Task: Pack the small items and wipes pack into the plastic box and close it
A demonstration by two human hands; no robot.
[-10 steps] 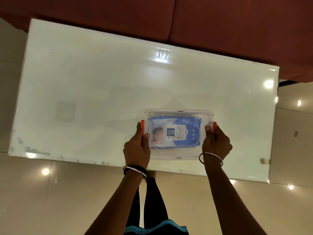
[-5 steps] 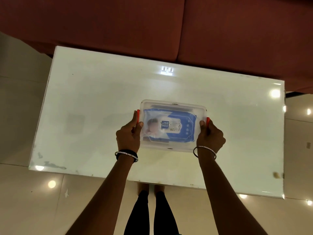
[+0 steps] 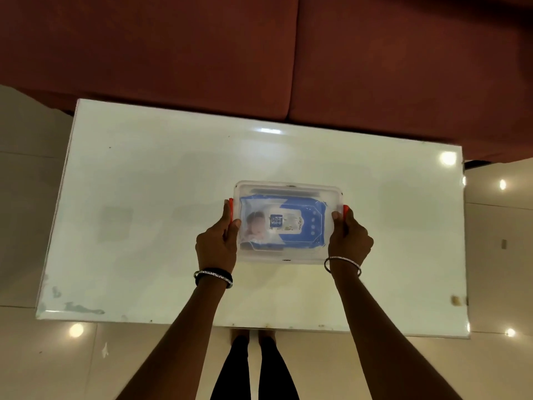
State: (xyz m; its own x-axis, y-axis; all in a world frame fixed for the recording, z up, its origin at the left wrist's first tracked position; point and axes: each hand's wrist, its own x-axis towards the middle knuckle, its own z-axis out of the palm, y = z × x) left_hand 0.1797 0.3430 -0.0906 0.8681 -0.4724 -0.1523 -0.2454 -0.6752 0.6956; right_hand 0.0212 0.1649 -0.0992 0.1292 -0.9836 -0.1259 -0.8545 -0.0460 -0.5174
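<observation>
Left hand [image 3: 217,246] grips the left short end of the clear rectangular plastic box [image 3: 288,256], thumb up along the red-orange side latch [image 3: 230,210], fingers wrapped at the wall. Box sits on the glossy white rectangular table [image 3: 144,197], roughly centre, a bit toward the near edge, and lies straight ahead between both hands. Its long axis runs left-right, so each hand has one short end; neither is nearer. Translucent lid is on top. Through it the blue-and-white soft wipes pack [image 3: 284,222] lies flat, label up, filling most of the box, long axis matching the box's. Small items: can't make them out under the pack. Right hand [image 3: 349,241] mirrors the left, clamped on the right short end with thumb by the second red-orange latch [image 3: 345,210]. Can't tell if either latch is fully snapped down. My read: packing is done and the closing step is in hand, and pressing both latches in together would finish it.
</observation>
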